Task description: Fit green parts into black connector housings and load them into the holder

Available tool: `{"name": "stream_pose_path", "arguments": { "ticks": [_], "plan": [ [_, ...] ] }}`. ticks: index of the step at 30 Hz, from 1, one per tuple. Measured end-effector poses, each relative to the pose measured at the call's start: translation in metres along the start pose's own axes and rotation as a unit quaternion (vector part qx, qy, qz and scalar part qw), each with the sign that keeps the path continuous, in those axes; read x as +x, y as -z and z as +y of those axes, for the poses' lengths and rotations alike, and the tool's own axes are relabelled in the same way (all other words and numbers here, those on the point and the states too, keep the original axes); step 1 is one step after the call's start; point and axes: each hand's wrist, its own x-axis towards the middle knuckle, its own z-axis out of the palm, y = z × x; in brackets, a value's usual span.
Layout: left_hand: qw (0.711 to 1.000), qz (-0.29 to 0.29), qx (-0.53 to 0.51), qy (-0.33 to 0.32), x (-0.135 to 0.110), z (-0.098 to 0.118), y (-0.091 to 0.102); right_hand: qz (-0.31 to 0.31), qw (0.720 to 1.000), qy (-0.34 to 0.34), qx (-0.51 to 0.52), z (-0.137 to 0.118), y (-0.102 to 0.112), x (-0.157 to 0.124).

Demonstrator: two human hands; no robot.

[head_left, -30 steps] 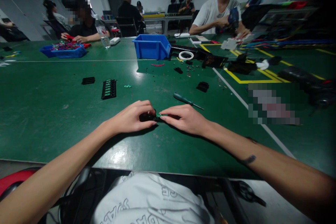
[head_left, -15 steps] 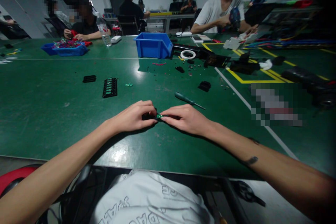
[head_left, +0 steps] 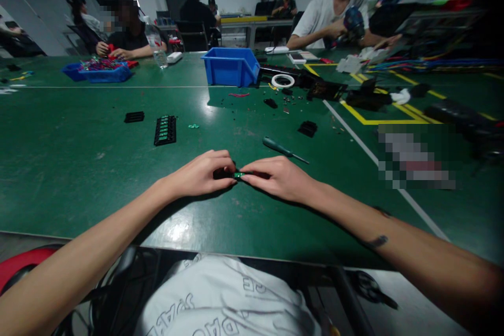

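Note:
My left hand (head_left: 208, 172) is closed round a small black plastic part (head_left: 222, 173), mostly hidden under the fingers. Between thumb and fingertips, my right hand (head_left: 275, 176) pinches a small green circuit board (head_left: 238, 175), which meets the end of the black part. Beyond my hands lies a green-handled screwdriver (head_left: 277, 144). To the left is a black holder with a row of green boards (head_left: 165, 130), with a few loose green pieces (head_left: 193, 126) beside it. Two black slotted parts also lie out, one at left (head_left: 134, 116) and one at right (head_left: 307, 128).
A blue bin (head_left: 230, 68) stands at the table's middle back, near a roll of white tape (head_left: 282, 81) and scattered screws. Blue trays of wires (head_left: 104, 71) and a water bottle (head_left: 157, 50) are back left. Across the table, a co-worker holds a power drill (head_left: 353, 23).
My hands stay nearly in place; the green board shifts slightly between them. The co-worker's drill across the table has moved a little.

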Motion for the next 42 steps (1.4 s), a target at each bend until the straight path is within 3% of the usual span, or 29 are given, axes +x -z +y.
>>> {"name": "stream_pose_path", "arguments": {
  "ticks": [8, 14, 22, 33, 39, 42],
  "plan": [
    [1.000, 0.024, -0.010, 0.005, -0.001, 0.005, 0.007, 0.023, 0.999, -0.031, 0.028, -0.001, 0.004, -0.001],
    [0.997, 0.060, -0.022, -0.030, -0.005, 0.010, 0.013, 0.058, 0.998, 0.003, 0.028, -0.001, 0.007, -0.003],
    [0.998, 0.036, -0.046, -0.039, -0.004, 0.008, 0.008, 0.000, 0.999, 0.010, 0.036, -0.002, 0.005, -0.003],
    [0.998, 0.028, -0.049, -0.029, -0.005, 0.008, 0.009, 0.022, 0.999, 0.012, 0.033, -0.003, 0.005, -0.002],
    [0.998, 0.028, -0.047, -0.028, -0.004, 0.009, 0.009, -0.016, 0.999, 0.014, 0.028, -0.002, 0.006, -0.002],
    [0.999, 0.028, -0.038, -0.026, -0.004, 0.010, 0.009, -0.006, 1.000, 0.003, 0.028, -0.004, 0.006, -0.002]
  ]
}}
